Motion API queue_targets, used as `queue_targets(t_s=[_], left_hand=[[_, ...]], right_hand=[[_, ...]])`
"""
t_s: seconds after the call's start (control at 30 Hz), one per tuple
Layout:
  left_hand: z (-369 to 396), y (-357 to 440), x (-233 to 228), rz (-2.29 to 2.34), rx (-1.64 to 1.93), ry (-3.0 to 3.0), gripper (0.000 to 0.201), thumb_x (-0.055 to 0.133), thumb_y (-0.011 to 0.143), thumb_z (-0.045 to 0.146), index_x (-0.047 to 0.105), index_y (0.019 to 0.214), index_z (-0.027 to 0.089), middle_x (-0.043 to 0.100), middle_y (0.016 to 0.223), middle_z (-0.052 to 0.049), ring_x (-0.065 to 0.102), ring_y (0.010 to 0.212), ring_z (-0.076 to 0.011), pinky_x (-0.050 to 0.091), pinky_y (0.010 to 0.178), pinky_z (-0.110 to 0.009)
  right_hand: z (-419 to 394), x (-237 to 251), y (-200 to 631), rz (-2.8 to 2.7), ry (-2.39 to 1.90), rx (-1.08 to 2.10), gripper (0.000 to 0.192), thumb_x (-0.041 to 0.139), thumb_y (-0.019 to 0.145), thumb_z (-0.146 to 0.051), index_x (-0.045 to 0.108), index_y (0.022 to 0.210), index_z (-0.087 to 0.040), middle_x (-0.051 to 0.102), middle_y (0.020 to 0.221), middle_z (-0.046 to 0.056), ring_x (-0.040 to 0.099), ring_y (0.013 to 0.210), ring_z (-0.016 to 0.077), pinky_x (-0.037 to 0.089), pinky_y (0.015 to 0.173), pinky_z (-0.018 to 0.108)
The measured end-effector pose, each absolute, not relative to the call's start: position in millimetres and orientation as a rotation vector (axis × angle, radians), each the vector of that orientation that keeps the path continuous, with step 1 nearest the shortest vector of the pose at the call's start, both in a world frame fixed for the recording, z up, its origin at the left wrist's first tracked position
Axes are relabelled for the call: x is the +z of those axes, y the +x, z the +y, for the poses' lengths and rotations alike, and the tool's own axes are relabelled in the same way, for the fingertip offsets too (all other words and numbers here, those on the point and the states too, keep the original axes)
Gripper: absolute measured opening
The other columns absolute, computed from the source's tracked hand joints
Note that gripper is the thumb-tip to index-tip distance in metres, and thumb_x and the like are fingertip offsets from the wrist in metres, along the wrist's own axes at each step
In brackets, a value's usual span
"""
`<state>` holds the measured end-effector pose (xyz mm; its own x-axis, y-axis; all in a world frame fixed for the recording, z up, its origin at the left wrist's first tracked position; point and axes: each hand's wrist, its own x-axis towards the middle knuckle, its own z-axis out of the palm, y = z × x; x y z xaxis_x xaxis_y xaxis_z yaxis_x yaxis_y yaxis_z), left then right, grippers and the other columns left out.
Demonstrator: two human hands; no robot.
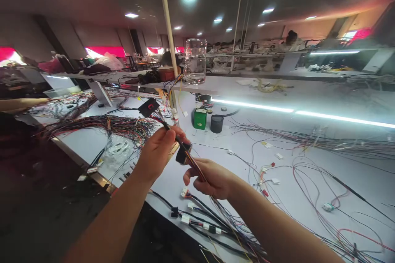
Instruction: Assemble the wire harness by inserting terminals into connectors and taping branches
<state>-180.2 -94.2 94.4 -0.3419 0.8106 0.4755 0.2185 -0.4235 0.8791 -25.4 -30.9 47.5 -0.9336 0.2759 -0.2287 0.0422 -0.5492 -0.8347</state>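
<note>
A wire harness (196,167) runs slantwise through both hands in front of me, partly wrapped in black. My left hand (160,148) pinches its wrapped section between thumb and fingers. Past that hand, the far end carries a wide black connector (148,107) with a small red mark. Lower down, my right hand (211,176) is closed around the loose wires. A dark, short black piece (183,153) sits against the bundle between the hands; whether it is a tape roll or a connector I cannot tell. Below, the harness joins other wires (228,222) with white connectors near the table edge.
A green box (200,118) and a black cup-like container (217,123) stand behind my hands. Bundled wires (108,127) and a clear plastic bag (119,148) lie left. Thin wires (277,135) spread right. A clear jar (195,61) stands on the shelf. Another person's arm (23,104) reaches in at left.
</note>
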Motion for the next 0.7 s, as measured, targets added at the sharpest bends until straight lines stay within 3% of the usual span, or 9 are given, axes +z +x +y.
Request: queue_targets(t_s=[0.07,0.17,0.23,0.33,0.4,0.47,0.53,0.6,0.7], left_hand=[[-92.3,-181.0,100.8,1.351,1.737,1.512,0.029,0.053,0.087,0.047,0.062,0.088,0.020,0.064,0.086,-0.003,0.059,0.068,-0.0143,0.049,0.068,-0.029],[-90.2,-178.5,105.1,1.481,1.719,1.518,0.027,0.060,0.082,0.046,0.064,0.085,0.020,0.062,0.085,-0.001,0.053,0.060,-0.0107,0.043,0.057,-0.024],[-89.4,-174.1,102.8,1.489,1.751,1.427,0.027,0.060,0.081,0.047,0.066,0.084,0.020,0.063,0.086,-0.001,0.050,0.057,-0.0095,0.039,0.054,-0.023],[-88.0,-169.2,95.1,1.377,1.793,1.253,0.028,0.058,0.083,0.047,0.065,0.084,0.020,0.065,0.079,-0.001,0.048,0.054,-0.0091,0.035,0.052,-0.023],[-86.0,-169.7,90.1,1.240,1.864,1.126,0.027,0.058,0.084,0.045,0.064,0.085,0.019,0.066,0.075,-0.001,0.052,0.058,-0.0105,0.036,0.054,-0.023],[-82.8,-171.9,85.7,1.100,1.947,0.993,0.024,0.060,0.084,0.043,0.063,0.086,0.019,0.067,0.074,-0.002,0.057,0.066,-0.0120,0.038,0.058,-0.023],[-79.3,-172.5,80.1,1.004,1.969,0.846,0.024,0.061,0.083,0.042,0.064,0.086,0.018,0.068,0.075,-0.003,0.061,0.075,-0.0138,0.042,0.065,-0.025],[-77.3,-168.3,72.0,0.979,1.933,0.718,0.027,0.061,0.083,0.044,0.065,0.090,0.018,0.070,0.081,-0.005,0.063,0.085,-0.0169,0.044,0.073,-0.029],[-79.4,-154.2,56.9,1.046,1.863,0.702,0.035,0.058,0.084,0.048,0.068,0.094,0.017,0.071,0.099,-0.011,0.060,0.104,-0.0233,0.044,0.086,-0.037]], right_hand=[[-36.3,50.0,-17.5,-1.483,-0.487,2.411,0.037,0.047,0.089,-0.049,0.044,0.118,-0.027,0.059,0.093,0.002,0.040,0.036,0.0016,0.028,0.030,0.016],[-46.7,58.3,-13.6,-1.670,-0.466,1.902,0.049,0.056,0.085,-0.034,0.036,0.130,-0.037,0.050,0.117,0.003,0.055,0.055,0.0060,0.049,0.050,0.025],[-52.5,63.5,-17.3,-1.869,-0.456,1.465,0.053,0.058,0.080,-0.020,0.044,0.127,-0.038,0.045,0.124,0.004,0.055,0.065,0.0085,0.051,0.063,0.030],[-55.7,65.5,-27.0,-1.937,-0.462,1.041,0.042,0.057,0.075,-0.015,0.060,0.113,-0.033,0.047,0.122,0.005,0.053,0.069,0.0115,0.048,0.066,0.032],[-53.3,62.3,-31.5,-1.767,-0.569,1.219,0.030,0.054,0.079,-0.022,0.060,0.107,-0.028,0.056,0.104,0.006,0.050,0.060,0.0111,0.044,0.054,0.028],[-48.8,57.0,-33.3,-1.470,-0.706,1.648,0.019,0.050,0.084,-0.031,0.057,0.099,-0.022,0.057,0.080,0.003,0.042,0.047,0.0082,0.033,0.041,0.023],[-45.1,51.8,-33.8,-1.192,-0.763,2.012,0.018,0.052,0.084,-0.036,0.052,0.089,-0.019,0.055,0.069,0.000,0.034,0.039,0.0049,0.024,0.036,0.021],[-44.3,48.6,-35.0,-1.056,-0.749,2.135,0.020,0.058,0.081,-0.035,0.050,0.084,-0.018,0.054,0.068,-0.001,0.033,0.038,0.0029,0.021,0.036,0.019],[-47.0,46.9,-38.4,-1.008,-0.717,2.063,0.026,0.062,0.078,-0.039,0.051,0.093,-0.019,0.050,0.062,-0.005,0.033,0.037,0.0027,0.019,0.036,0.018]])
